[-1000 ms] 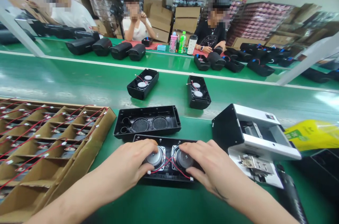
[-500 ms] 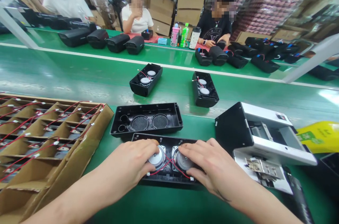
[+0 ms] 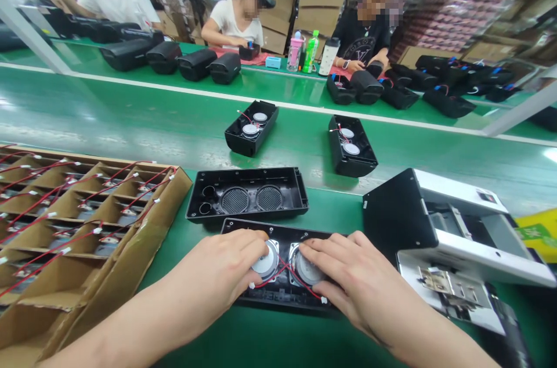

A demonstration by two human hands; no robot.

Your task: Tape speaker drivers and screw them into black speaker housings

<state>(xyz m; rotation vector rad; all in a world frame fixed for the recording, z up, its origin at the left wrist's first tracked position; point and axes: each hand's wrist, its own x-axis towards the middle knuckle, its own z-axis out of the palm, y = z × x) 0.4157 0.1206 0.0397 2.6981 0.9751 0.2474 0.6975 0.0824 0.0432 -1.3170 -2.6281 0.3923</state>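
In front of me lies a black speaker housing (image 3: 285, 300), open side up, holding two round speaker drivers. My left hand (image 3: 221, 266) has its fingers curled around the left speaker driver (image 3: 266, 263). My right hand (image 3: 354, 275) grips the right speaker driver (image 3: 308, 268) the same way, thumb at its lower edge. Red and black wires (image 3: 285, 266) with white plugs cross between the drivers. Both drivers sit down in the housing; their undersides are hidden. Just behind stands a second black housing (image 3: 278, 179) with two mesh grilles and no drivers in it.
A cardboard box (image 3: 163, 228) of wired drivers stands left. At right are a white-and-black machine (image 3: 394, 214) and a yellow package (image 3: 539, 234). Two housings with drivers (image 3: 241, 141) (image 3: 361, 162) lie on the green belt (image 3: 174, 109). Several co-workers sit across.
My view has shifted slightly, so the scene sits a little further right. Both hands stay on the drivers. The middle co-worker has lowered a hand from the face to a black part.
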